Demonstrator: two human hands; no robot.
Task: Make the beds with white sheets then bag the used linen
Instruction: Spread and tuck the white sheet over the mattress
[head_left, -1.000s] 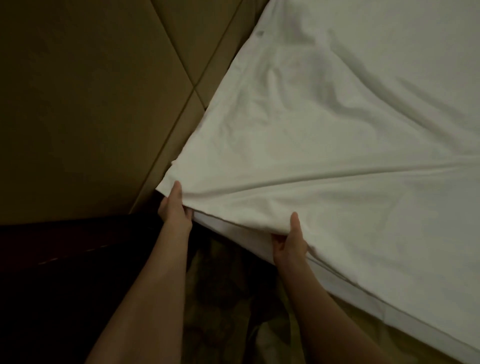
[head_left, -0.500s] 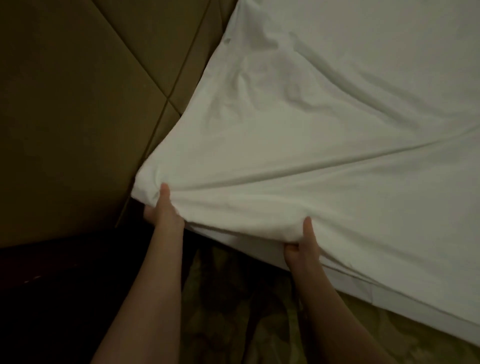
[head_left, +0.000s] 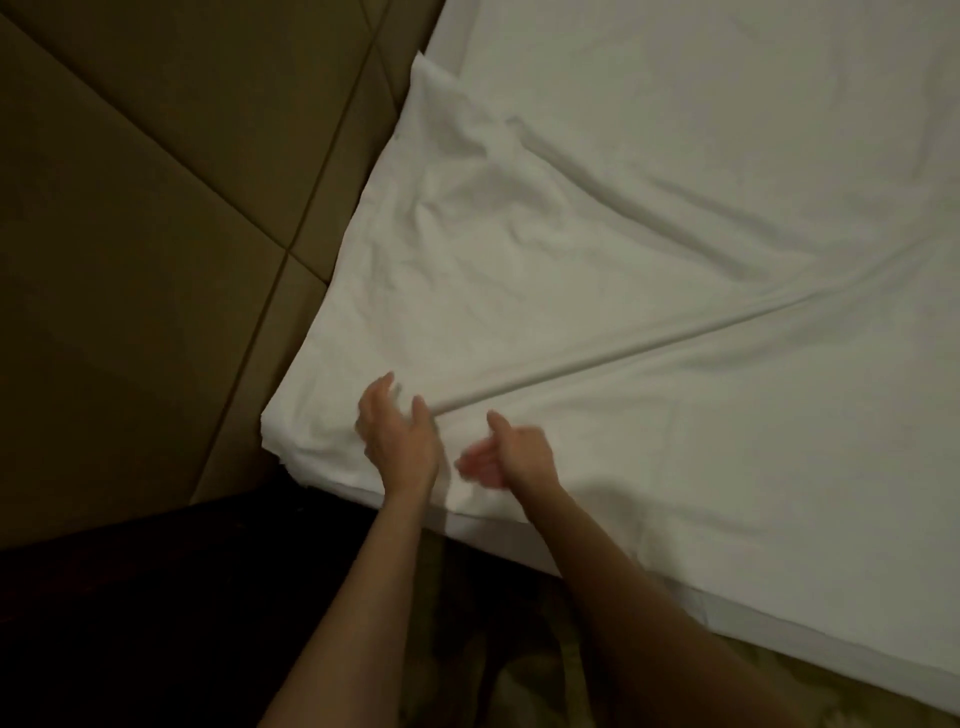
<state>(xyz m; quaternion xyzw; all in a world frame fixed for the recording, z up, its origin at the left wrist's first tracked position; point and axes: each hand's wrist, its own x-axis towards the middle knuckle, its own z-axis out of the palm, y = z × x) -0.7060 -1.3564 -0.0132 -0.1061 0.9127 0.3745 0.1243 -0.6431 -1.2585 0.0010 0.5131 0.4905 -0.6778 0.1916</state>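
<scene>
A white sheet (head_left: 649, 249) covers the bed and fills the right and upper part of the head view, wrinkled near its corner, with one long crease running up to the right. Both hands are over the sheet's corner near the headboard. My left hand (head_left: 397, 434) hovers with relaxed, spread fingers above the corner, gripping nothing. My right hand (head_left: 511, 457) sits just right of it, thumb up and fingers loosely extended toward the left hand, slightly blurred, holding nothing. The white mattress edge (head_left: 779, 623) shows below the sheet.
A padded brown headboard (head_left: 156, 234) with diagonal seams stands left of the bed. A dark nightstand (head_left: 156, 623) sits at lower left, close to the bed corner. Patterned carpet (head_left: 519, 691) lies between my arms.
Both hands have let go of the sheet's edge and moved up over the corner, now closer together. The corner lies flat on the mattress rather than pulled out.
</scene>
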